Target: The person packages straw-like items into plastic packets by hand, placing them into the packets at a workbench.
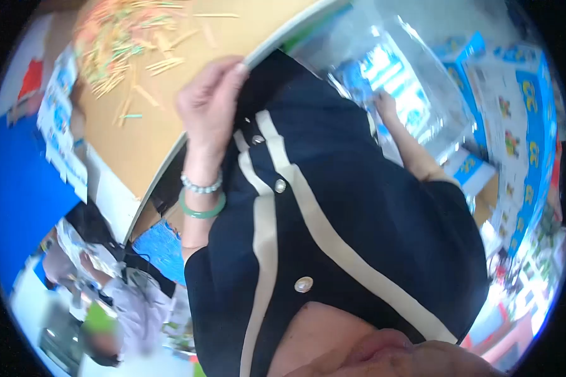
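My left hand [212,100], with a beaded bracelet and a green bangle on its wrist, is at the rim of the tan table [163,122]. Its fingers are curled and pressed together at the edge; what they hold, if anything, is hidden. Off to the right, my right hand [387,108] is closed at the side of a large clear plastic bag [443,94] with blue and white print showing in it. Beyond my left hand, a heap of thin sticks [116,47] in yellow, green and orange lies on the table.
Blue and white printed cartons [516,138] stand at the right. Another person [135,308] is at the lower left, close to a blue surface [25,195]. A blue piece of packaging [160,248] is below the table edge.
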